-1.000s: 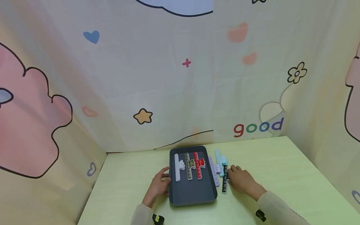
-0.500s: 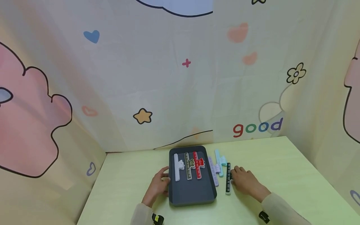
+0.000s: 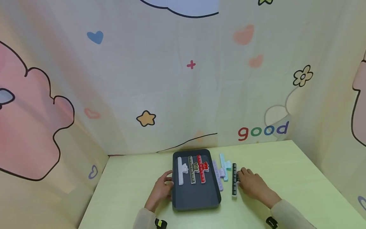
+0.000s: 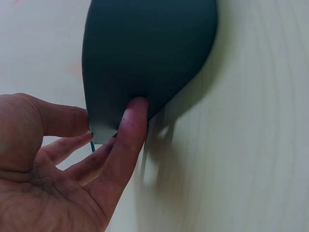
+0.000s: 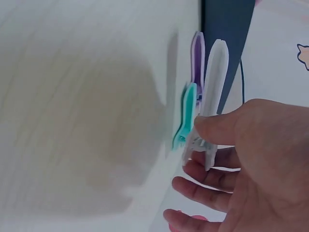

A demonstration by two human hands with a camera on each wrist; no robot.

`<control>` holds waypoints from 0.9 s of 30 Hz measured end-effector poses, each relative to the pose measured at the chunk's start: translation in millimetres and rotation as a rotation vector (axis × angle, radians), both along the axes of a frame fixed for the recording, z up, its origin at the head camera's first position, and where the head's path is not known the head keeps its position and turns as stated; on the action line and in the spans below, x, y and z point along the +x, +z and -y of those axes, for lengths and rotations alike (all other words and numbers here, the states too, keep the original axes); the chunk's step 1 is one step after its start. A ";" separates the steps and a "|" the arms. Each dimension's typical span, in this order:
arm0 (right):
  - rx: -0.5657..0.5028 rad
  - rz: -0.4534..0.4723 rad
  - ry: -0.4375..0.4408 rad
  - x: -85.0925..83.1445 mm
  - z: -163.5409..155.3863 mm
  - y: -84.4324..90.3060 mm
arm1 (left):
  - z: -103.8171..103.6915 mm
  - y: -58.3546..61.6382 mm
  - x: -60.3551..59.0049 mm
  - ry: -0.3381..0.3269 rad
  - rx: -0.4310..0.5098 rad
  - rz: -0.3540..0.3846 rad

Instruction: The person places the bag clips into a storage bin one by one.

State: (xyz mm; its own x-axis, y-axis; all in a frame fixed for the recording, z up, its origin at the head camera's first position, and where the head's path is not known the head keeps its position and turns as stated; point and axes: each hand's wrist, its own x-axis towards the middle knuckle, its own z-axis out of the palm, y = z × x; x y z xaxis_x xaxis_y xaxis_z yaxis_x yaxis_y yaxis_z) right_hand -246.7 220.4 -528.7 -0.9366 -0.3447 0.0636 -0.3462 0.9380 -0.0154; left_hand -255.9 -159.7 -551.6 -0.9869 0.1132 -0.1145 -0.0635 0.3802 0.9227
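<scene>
A dark grey tray (image 3: 197,197) lies on the pale green table and holds a white clip (image 3: 181,170), a green clip (image 3: 192,169) and a red clip (image 3: 201,168) side by side. My left hand (image 3: 167,182) rests against the tray's left wall, and in the left wrist view its thumb (image 4: 134,121) presses on the tray (image 4: 145,48). Right of the tray lie a lilac clip (image 3: 217,175), a teal clip (image 3: 224,167) and a black piano-key clip (image 3: 234,181). My right hand (image 3: 241,178) pinches the piano-key clip (image 5: 212,82) at its handle, thumb on top.
Cartoon-printed cloth walls close in the table (image 3: 286,171) at the back and on both sides. The table's right part and front left corner show bare wood. In the right wrist view the teal clip (image 5: 187,116) and lilac clip (image 5: 197,58) lie just beside the held one.
My right hand has drawn the piano-key clip to the right, away from the teal and lilac clips, and turned it straighter. The left hand has stayed on the tray.
</scene>
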 end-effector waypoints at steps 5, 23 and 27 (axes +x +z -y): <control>-0.027 -0.059 0.024 -0.6 4.0 9.2 | -0.2 -1.1 2.3 0.006 0.011 -0.006; -0.081 -0.169 0.112 -10.5 51.7 46.2 | -0.6 -3.0 -2.1 0.024 -0.001 0.011; -0.080 -0.152 0.114 -13.7 66.1 54.9 | -1.8 -3.9 -2.1 0.020 -0.009 0.015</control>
